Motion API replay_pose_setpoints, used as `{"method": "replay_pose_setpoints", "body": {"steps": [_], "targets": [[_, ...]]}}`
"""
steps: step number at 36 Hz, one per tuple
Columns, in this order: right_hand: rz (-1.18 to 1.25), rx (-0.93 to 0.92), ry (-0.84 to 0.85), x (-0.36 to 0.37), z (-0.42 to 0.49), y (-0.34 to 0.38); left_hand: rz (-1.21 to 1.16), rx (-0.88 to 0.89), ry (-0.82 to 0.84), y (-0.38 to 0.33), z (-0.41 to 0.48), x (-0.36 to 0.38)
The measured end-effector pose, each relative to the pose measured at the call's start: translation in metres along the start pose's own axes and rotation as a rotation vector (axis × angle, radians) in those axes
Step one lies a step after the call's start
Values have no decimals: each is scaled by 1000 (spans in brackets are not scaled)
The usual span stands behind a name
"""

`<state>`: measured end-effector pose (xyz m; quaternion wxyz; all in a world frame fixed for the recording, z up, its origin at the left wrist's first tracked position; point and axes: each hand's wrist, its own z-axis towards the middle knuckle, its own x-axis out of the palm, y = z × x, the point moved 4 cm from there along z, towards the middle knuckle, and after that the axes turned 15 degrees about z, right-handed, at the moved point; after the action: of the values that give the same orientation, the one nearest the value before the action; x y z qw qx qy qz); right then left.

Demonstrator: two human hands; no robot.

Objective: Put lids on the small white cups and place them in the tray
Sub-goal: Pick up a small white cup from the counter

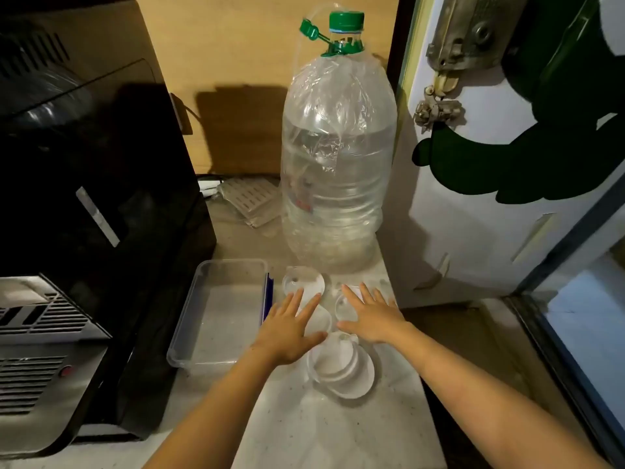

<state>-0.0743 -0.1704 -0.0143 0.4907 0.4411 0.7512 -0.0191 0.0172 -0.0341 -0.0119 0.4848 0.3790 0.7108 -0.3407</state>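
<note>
The small white cups sit in a loose cluster on the counter, just right of the clear tray, which holds nothing yet. We count a few cups and clear lids mixed together (hard to tell lid from cup in this blur). We judge this as the very start: no cup is visibly capped and none is in the tray.

Next move, as we read it: pick one cup, pick one lid, press it on, then shift left into the tray.

Left hand hovers flat over the middle cups, fingers spread apart, gripping nothing. Right hand is the same, palm down, fingers splayed, just beside the left, over the right-side pieces. Both forearms reach in from the bottom edge. Big water bottle stands right behind the cluster; black appliance crowds the tray's left side.
</note>
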Motion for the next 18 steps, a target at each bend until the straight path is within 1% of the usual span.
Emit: {"method": "replay_pose_setpoints", "body": {"steps": [8,16,18], "targets": [[71,83,-22,1,24,-3,-50,-11,-51,2,4,-7],[94,80,-39,6,37,-3,-151,-24,-62,6,8,-12],[116,73,-68,5,37,-3,-169,-28,-63,7,9,-13]]}}
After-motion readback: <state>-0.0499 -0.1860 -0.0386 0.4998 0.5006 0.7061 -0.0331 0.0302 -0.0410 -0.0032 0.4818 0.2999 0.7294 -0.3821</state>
